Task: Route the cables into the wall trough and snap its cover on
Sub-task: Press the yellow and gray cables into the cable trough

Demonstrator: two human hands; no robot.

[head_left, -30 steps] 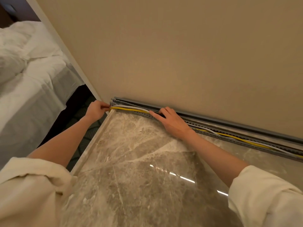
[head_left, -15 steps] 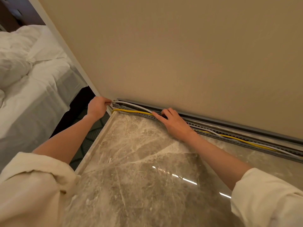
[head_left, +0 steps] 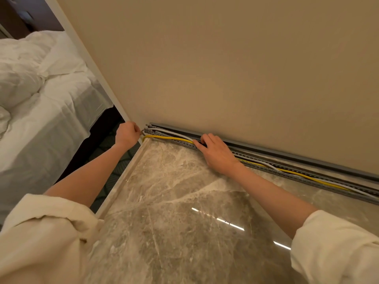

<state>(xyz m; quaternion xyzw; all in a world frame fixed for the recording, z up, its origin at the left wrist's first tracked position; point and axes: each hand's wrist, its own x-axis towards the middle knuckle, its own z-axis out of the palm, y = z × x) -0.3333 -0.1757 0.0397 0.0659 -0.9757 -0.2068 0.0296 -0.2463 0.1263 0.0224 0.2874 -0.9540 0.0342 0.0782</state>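
A grey slotted wall trough (head_left: 307,177) runs along the foot of the beige wall, at the back of a marble top. A yellow cable (head_left: 168,137) and a white cable (head_left: 176,133) lie along it. At the trough's left end my left hand (head_left: 127,134) is closed on the cable ends, and the yellow cable bows out over the trough's front lip there. My right hand (head_left: 217,153) rests on the trough further right, fingertips pressing the cables down into it. A long grey strip (head_left: 307,155), apparently the cover, lies against the wall behind the trough.
The marble top (head_left: 184,212) fills the foreground, with its left edge (head_left: 121,182) dropping to a dark patterned floor. A bed with white linen (head_left: 41,103) stands at the left. The beige wall (head_left: 225,68) rises straight behind the trough.
The white cable, lifted in an arc half a second ago, now lies lower along the trough. My left hand stays at the trough end. My right hand keeps its place.
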